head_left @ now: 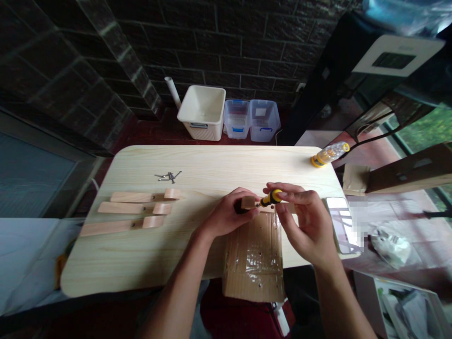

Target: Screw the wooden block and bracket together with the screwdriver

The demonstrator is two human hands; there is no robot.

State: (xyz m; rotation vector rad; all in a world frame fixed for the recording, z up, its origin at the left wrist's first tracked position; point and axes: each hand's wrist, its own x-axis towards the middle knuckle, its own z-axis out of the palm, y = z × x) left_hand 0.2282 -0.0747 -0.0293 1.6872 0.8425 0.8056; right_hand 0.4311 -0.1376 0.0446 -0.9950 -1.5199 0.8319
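My left hand (228, 212) is closed around the end of a wooden piece with a raised block (249, 202), over a taped cardboard piece (254, 263). In my right hand (309, 223), the fingers hold a short yellow-and-black screwdriver (271, 197) by its handle. Its tip points left, against or very near the block; exact contact is too small to tell. Part of the wooden strip shows below the screwdriver, with a dark hole in it, and runs on behind my right fingers. To the left lie several wooden strips (122, 207) with similar blocks, and a loose pile of screws (170, 177).
A clear bottle-shaped container with yellow ends (330, 153) lies at the table's (212, 165) far right corner. A phone-like flat object (341, 223) rests on the right edge. Beyond the far edge stand a cream bin (203, 113) and two clear plastic boxes (237, 117).
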